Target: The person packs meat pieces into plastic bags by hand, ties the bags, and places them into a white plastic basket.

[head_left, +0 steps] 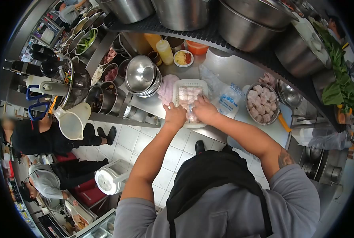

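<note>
In front of me a white plastic basket point(202, 84) holds pale raw meat pieces point(188, 93), seemingly wrapped in clear plastic. My left hand point(175, 114) is at the basket's near left side, its fingers curled down at the meat. From the right, my right hand point(204, 110) reaches in with bent fingers. Between the hands the plastic bag point(191, 107) shows a bit of blue print, and both sets of fingers appear closed on it; the fingertips are partly hidden. Another clear bag with blue print point(227, 99) lies to the right of the basket.
A steel bowl of pale meat chunks point(261, 104) and an orange-handled knife point(284, 123) are at right. Stacked steel bowls point(141, 75), a pink cloth point(168, 88) and a squeeze bottle point(164, 51) stand left and behind. Large pots point(181, 14) sit on the shelf overhead. Co-workers point(46, 180) are at left.
</note>
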